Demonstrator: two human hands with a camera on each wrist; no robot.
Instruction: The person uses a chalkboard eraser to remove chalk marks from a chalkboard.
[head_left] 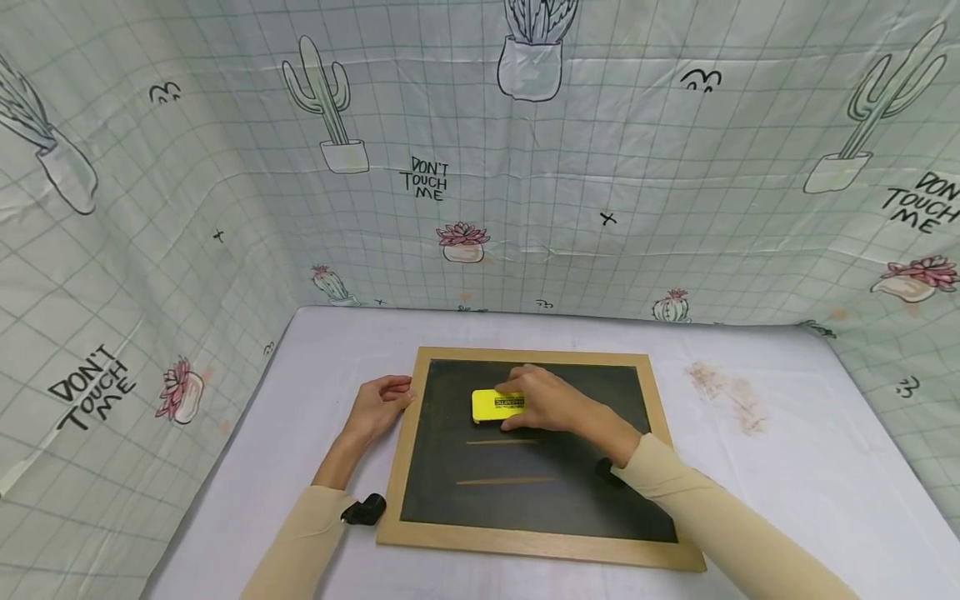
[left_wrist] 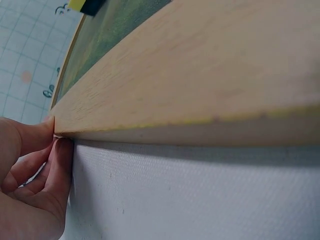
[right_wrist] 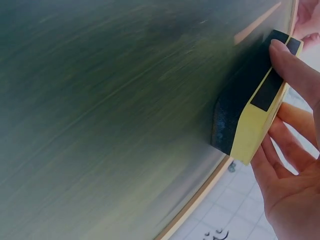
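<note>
A framed chalkboard (head_left: 585, 508) lies on the white-covered table. Over its upper middle, my right hand (head_left: 551, 400) grips a yellow magnetic board eraser (head_left: 491, 406) between thumb and fingers. The eraser's dark felt side (right_wrist: 227, 112) faces the board surface in the right wrist view. Two orange-brown lines, an upper line (head_left: 501, 442) and a lower line (head_left: 506, 481), run across the board below the eraser. At the left side of the wooden frame (left_wrist: 165, 90), my left hand (head_left: 377, 408) pinches the edge with thumb and fingertips.
Patterned fabric (head_left: 525, 183) with cactus drawings walls off the back and both sides. A brownish smudge (head_left: 726, 396) marks the table cover (head_left: 780, 483) right of the board. Black wrist devices, one (head_left: 364, 509) at the left sleeve, sit near the frame.
</note>
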